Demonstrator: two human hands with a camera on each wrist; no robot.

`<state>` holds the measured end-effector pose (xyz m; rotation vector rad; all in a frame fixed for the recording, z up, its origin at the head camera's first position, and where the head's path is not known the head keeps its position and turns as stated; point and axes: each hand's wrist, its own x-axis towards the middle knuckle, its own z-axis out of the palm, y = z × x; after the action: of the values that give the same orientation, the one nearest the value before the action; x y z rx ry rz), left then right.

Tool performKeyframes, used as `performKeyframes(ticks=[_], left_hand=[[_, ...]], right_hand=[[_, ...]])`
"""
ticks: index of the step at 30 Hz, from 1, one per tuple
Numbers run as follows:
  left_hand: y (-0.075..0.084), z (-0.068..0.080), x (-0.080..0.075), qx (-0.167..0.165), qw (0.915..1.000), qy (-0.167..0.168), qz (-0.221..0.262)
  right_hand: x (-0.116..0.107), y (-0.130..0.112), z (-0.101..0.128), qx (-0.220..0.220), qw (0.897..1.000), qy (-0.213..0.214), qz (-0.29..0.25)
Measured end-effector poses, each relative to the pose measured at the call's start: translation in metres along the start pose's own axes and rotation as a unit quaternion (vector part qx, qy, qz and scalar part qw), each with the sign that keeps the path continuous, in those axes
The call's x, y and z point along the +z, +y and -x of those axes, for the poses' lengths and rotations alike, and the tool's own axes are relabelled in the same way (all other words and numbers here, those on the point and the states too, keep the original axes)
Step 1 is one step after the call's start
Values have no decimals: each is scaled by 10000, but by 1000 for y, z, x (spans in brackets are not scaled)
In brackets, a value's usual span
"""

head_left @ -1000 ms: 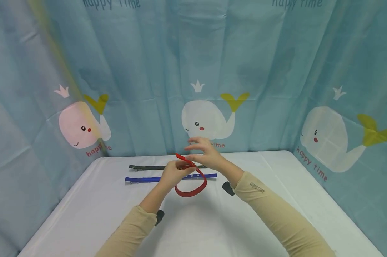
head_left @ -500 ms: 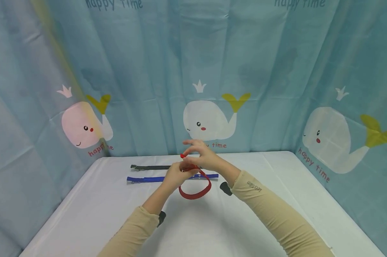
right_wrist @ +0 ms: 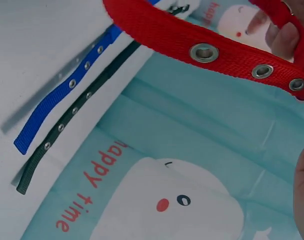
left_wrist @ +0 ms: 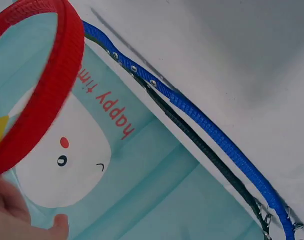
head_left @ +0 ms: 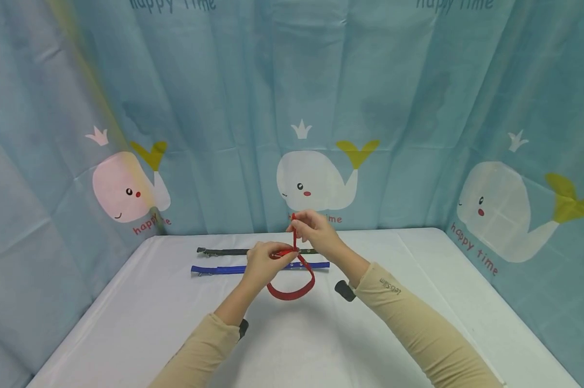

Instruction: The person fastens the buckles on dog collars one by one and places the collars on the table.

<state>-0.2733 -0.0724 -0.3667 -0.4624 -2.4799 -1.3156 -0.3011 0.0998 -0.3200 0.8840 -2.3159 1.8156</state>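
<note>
A red nylon pet collar (head_left: 292, 295) hangs in a loop above the table, its band lined with metal eyelets in the right wrist view. With thumb and fingers, my left hand (head_left: 262, 265) pinches the collar where the loop's ends meet; the buckle there is mostly hidden. My right hand (head_left: 319, 233) pinches the strap's free end, which stands straight up from that joint. Behind the loop, a blue collar (head_left: 229, 270) and a dark green collar (head_left: 226, 252) lie side by side, partly covered by my left hand and the red band.
The white tabletop (head_left: 292, 345) reaches back to a light blue curtain (head_left: 234, 178) printed with whales, which also encloses both sides. A black wrist camera (head_left: 345, 291) sits below my right wrist.
My right hand has gone from open fingers beside the strap tip to pinching it, and has drawn the tip upward. My left hand keeps its hold on the red collar.
</note>
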Motion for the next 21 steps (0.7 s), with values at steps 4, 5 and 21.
performKeyframes(ticks=[4,5,21], left_hand=[[3,0,0,-183,9994,-285,124],[3,0,1,-280,9986,-368,264],[3,6,2,-2109,9670,133,1421]], right_hand=[[-3,-2,-2,-168,9987,296,-381],[-4,-3,-3,-202,9982,342,-446],[-17,6,9,-284,9942,751,-720]])
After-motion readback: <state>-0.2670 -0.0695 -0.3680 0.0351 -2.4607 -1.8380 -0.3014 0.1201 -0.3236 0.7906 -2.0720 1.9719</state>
